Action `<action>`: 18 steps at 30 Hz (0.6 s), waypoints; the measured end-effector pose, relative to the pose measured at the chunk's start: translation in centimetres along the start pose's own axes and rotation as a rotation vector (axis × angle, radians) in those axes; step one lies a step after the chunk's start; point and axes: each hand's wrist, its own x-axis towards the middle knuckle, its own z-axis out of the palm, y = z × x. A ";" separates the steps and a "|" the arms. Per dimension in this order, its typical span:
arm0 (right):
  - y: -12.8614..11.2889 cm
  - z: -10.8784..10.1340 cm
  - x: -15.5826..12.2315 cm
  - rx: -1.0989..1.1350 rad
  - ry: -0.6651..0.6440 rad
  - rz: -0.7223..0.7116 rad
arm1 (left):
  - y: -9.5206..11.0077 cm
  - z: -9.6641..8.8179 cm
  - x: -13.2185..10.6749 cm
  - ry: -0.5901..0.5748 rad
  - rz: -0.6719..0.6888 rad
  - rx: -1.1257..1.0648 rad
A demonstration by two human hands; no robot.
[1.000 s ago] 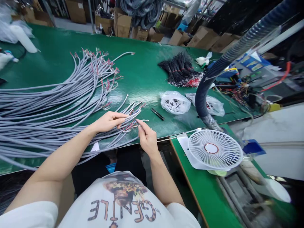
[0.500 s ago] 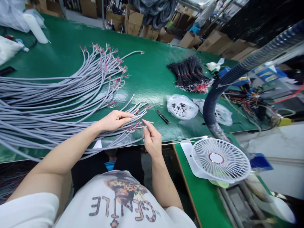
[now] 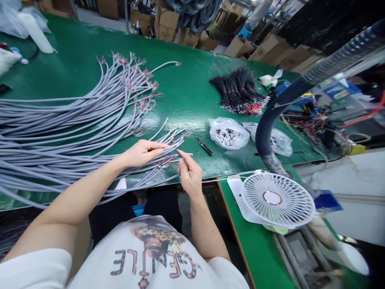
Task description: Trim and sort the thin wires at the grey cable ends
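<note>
My left hand [image 3: 141, 153] is closed on a grey cable near its stripped end, palm down over the near bundle of cables. Just to the right, my right hand [image 3: 190, 175] has its thumb and index finger bent together close to that cable end. Whatever sits between those fingertips is too small to make out. Around both hands lie grey cables [image 3: 75, 150], with thin red, white and dark wires [image 3: 167, 159] showing at their ends. Black snips [image 3: 205, 147] lie on the green table to the right of the cable ends.
Beyond the snips lie a clear bag of small black and white parts [image 3: 228, 134] and bundled black wires [image 3: 239, 90]. A dark flexible hose [image 3: 266, 128] arches down at the right, above a white fan [image 3: 278, 200]. The green table's [image 3: 186, 88] front edge runs below my hands.
The whole view has shifted slightly. Both hands keep almost the same place and grip at the cable ends; nothing else has visibly moved.
</note>
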 end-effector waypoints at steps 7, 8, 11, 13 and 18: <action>-2.1 0.2 -0.5 0.002 -0.090 -0.101 | -1.0 0.5 0.3 -0.049 -0.031 0.131; -2.5 0.3 -0.7 0.011 -0.132 -0.146 | -1.3 0.6 0.4 -0.029 -0.030 0.120; -2.9 0.3 -1.1 0.033 -0.152 -0.183 | -1.6 0.5 0.6 0.004 -0.066 0.031; -2.3 0.2 -0.9 0.022 -0.085 -0.127 | -1.4 0.2 0.5 -0.002 -0.112 -0.049; -0.2 0.3 -0.4 -0.021 -0.021 -0.021 | -0.4 -0.2 0.3 -0.014 -0.113 -0.163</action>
